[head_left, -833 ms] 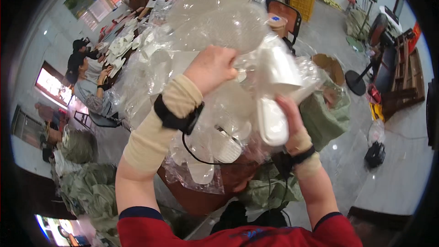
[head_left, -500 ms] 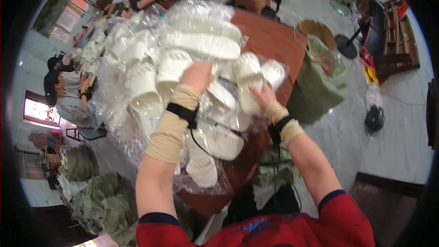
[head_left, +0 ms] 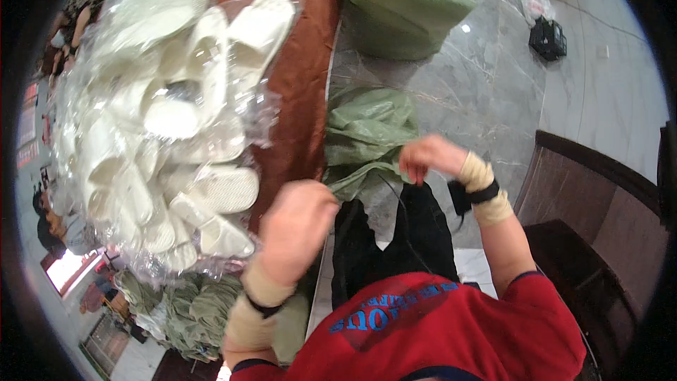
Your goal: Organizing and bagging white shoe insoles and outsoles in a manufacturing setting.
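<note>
My right hand (head_left: 432, 156) is at the near end of a green woven sack (head_left: 370, 123), over my dark trousers. Its fingers are bent down and closed where the sack's edge meets them. My left hand (head_left: 296, 222) hangs beside the table edge, blurred by motion; whether its fingers hold anything I cannot tell. Left of it, white slippers (head_left: 224, 189) in clear plastic bags lie heaped on the table. One bagged slipper (head_left: 259, 28) lies at the heap's far right side. Both wrists wear beige wraps with black straps.
The brown-covered table (head_left: 300, 63) has its edge just left of the sack. A larger green sack (head_left: 409, 10) stands on the grey floor beyond. Green sacks (head_left: 201, 310) are piled at lower left, and dark wooden furniture (head_left: 592, 275) stands at right. Other people sit along the table's far left side.
My view has turned down and to the right. Both hands have left the bagged slippers and come back toward my body, the right one to the smaller green sack beside the table.
</note>
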`<state>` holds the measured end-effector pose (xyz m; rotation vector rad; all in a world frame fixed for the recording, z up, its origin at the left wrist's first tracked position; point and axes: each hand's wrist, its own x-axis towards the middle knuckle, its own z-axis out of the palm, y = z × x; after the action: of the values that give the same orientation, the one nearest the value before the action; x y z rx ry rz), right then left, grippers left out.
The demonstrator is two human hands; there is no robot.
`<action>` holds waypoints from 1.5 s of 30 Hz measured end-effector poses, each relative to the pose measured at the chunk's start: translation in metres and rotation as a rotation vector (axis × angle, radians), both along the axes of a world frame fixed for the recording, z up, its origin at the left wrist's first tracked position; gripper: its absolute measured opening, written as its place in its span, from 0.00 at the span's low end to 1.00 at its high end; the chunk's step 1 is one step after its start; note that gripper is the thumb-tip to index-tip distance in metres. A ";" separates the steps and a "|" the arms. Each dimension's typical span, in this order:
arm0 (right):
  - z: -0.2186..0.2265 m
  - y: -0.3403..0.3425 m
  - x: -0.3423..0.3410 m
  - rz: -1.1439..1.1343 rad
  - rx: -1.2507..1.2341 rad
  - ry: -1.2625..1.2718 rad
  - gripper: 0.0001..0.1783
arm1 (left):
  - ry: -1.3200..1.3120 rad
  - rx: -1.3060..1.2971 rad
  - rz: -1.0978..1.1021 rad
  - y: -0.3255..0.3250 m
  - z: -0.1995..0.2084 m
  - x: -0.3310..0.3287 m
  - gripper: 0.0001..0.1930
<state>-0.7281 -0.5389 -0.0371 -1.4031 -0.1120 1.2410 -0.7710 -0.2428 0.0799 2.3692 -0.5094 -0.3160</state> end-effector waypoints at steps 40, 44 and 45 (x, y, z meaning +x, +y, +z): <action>-0.442 -0.017 -0.076 0.260 -0.772 -0.841 0.29 | 0.555 -0.060 0.725 0.077 -0.658 0.048 0.15; -0.437 -0.039 -0.090 0.264 -0.770 -0.826 0.30 | 0.616 -0.091 0.702 0.004 -0.677 0.014 0.15; -0.463 -0.039 -0.065 0.319 -0.829 -0.811 0.30 | 0.668 -0.169 0.692 -0.054 -0.676 -0.033 0.14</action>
<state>-0.7929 -0.5774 -0.4998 -2.6489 -0.4240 0.9089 -0.8038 -0.2967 -0.5957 1.9597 0.5610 -0.6597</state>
